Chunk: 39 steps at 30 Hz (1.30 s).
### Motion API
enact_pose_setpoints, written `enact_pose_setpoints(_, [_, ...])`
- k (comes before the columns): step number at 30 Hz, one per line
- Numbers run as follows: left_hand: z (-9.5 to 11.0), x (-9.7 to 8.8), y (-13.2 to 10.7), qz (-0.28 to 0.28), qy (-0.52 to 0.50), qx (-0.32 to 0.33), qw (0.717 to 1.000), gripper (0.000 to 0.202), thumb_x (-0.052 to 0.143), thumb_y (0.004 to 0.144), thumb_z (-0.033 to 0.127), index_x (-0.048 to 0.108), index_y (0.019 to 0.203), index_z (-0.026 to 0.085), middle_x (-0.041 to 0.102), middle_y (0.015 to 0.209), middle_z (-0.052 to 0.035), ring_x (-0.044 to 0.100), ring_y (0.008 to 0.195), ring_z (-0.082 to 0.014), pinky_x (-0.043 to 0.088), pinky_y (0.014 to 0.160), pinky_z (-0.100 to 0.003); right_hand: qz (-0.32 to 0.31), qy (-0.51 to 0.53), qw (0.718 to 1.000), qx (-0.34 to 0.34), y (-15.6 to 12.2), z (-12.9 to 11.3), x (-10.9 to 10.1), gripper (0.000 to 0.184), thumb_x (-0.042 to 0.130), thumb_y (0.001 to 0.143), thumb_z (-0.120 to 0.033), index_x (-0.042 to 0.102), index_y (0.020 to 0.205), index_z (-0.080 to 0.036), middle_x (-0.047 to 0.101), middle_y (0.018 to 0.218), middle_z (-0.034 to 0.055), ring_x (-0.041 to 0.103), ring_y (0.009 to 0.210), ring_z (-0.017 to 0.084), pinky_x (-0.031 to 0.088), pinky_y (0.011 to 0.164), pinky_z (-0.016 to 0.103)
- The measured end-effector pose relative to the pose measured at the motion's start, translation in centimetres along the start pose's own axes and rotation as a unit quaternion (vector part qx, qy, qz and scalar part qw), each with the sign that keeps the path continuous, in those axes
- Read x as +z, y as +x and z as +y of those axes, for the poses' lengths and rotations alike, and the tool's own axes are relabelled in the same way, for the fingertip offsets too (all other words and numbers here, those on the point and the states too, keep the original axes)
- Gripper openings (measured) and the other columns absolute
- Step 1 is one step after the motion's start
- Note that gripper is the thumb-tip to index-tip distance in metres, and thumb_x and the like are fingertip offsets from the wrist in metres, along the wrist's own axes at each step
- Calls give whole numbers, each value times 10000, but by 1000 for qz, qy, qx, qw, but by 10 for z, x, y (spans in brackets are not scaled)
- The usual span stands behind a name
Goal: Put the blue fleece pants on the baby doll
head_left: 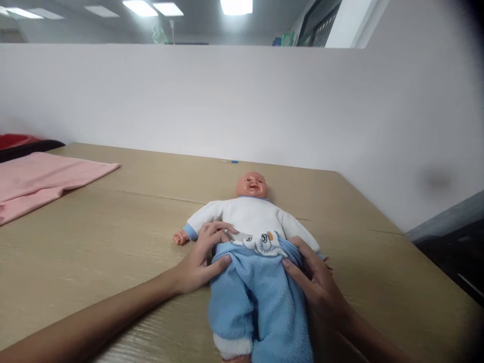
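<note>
A baby doll lies on its back with its head toward the wall. It wears a white top with blue collar and cuffs, printed with a cartoon face at the lower front. Fuzzy blue trousers with a white cuff cover its legs. My left hand grips the waistband on the left, thumb outside and fingers reaching over onto the top. On the opposite side, my right hand pinches the waistband between thumb and fingers. The doll's feet are cut off by the lower frame edge.
The doll rests on a wood-toned table against a white wall. A pink cloth lies at the left, near a red object with a black edge. A small blue-tipped item sits at the back.
</note>
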<state>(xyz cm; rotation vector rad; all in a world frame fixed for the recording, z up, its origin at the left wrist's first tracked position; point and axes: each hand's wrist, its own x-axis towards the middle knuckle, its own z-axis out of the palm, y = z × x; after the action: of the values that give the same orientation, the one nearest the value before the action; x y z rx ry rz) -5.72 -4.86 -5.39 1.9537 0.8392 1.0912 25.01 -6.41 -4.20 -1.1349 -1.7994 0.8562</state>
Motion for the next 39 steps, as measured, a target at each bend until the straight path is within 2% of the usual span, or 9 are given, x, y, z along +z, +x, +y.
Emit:
enact_pose_setpoints(4, [-11,-2,10,-25,-157,-26,987,327,703,990,532,607,1043,224,600,1286,-93,508,1256,-300,360,1112,-398,11,-3,996,-87,22,-4,5,146,572,1099,-407,593,1046,-273,602,1014,16,587,989,232,464,952,345])
enact_pose_setpoints(8, [-23,-1,6,-7,-287,-117,951,388,770,949,550,611,1022,204,580,1115,-44,528,1054,-216,397,915,-306,-5,-13,999,-32,28,-4,6,193,597,1081,-435,598,999,-261,572,912,-1,566,872,216,469,848,327])
enact_pose_setpoints(12, [-23,4,3,28,-279,-140,950,337,785,983,482,592,1051,213,514,914,20,467,850,-138,366,773,-257,-51,47,998,12,26,-1,3,280,613,1060,-523,653,989,-254,622,978,19,603,977,237,492,954,324])
enact_pose_setpoints(16, [-22,13,11,104,-288,-109,946,283,762,1014,448,635,1101,212,597,984,0,528,914,-140,408,846,-258,9,187,977,104,28,9,6,371,706,987,-638,693,1156,-308,705,1114,5,624,1071,233,509,998,284])
enact_pose_setpoints(20, [-26,15,14,161,-259,-132,943,288,778,1006,439,646,1136,218,663,1025,-19,583,963,-164,438,892,-279,31,163,973,160,28,10,9,421,726,952,-697,689,1101,-304,698,1003,4,613,964,234,529,880,284])
enact_pose_setpoints(25, [-26,10,10,140,-230,-118,956,291,775,1015,408,631,1186,222,670,1027,-20,614,1007,-167,450,931,-291,37,98,980,167,20,3,10,401,716,960,-657,683,890,-263,684,928,25,615,951,268,518,894,335])
enact_pose_setpoints(32, [-24,10,9,177,-160,-115,964,330,735,1041,421,565,1275,261,665,1098,-15,633,1082,-172,464,1015,-318,102,192,955,200,19,4,15,377,777,920,-628,732,1087,-293,752,1123,27,658,1075,286,510,1052,394])
enact_pose_setpoints(37, [-19,4,2,111,-22,-99,989,242,667,1062,425,592,1179,227,618,1205,-71,579,1193,-236,433,1095,-374,153,109,966,175,9,4,15,469,773,849,-697,743,1057,-278,693,1251,63,565,1333,361,373,1261,471])
enact_pose_setpoints(39, [-18,4,0,103,-27,-95,990,214,619,1082,432,593,1109,221,609,1241,-83,556,1245,-249,412,1120,-374,145,104,967,182,7,3,16,468,750,876,-704,731,1091,-289,707,1240,54,591,1299,351,413,1239,459])
